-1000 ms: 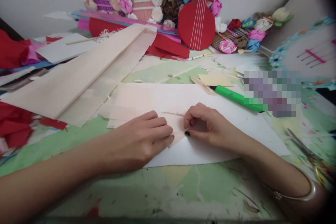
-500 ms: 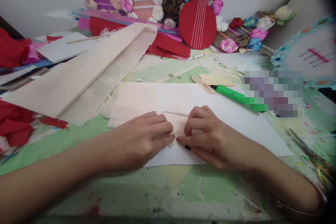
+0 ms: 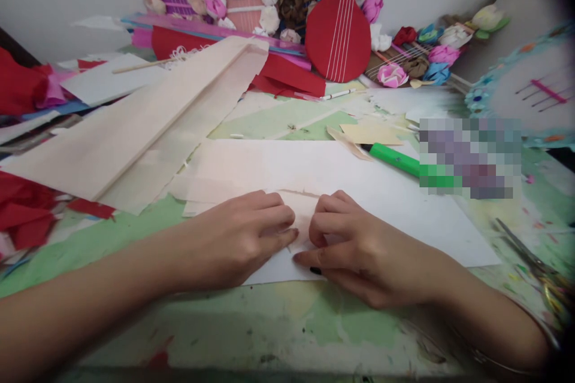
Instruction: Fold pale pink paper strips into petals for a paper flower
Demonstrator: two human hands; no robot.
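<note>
A small cream piece of paper (image 3: 302, 210) lies on a large white sheet (image 3: 395, 203) near the table's front edge. My left hand (image 3: 238, 239) lies on its left side, fingers together and pressing down. My right hand (image 3: 359, 251) is curled on its right side, fingertips pinching and pressing the paper's lower edge. The two hands almost touch at the fingertips.
A green marker (image 3: 395, 160) lies just behind my right hand, scissors (image 3: 534, 269) at the right edge. Long cream paper strips (image 3: 135, 125) cover the left. Red paper scraps (image 3: 27, 209) lie far left. A red paper lute (image 3: 338, 30) and paper flowers stand at the back.
My right hand has slid down and left along the cream paper toward my left hand's fingertips. The left hand has stayed in place.
</note>
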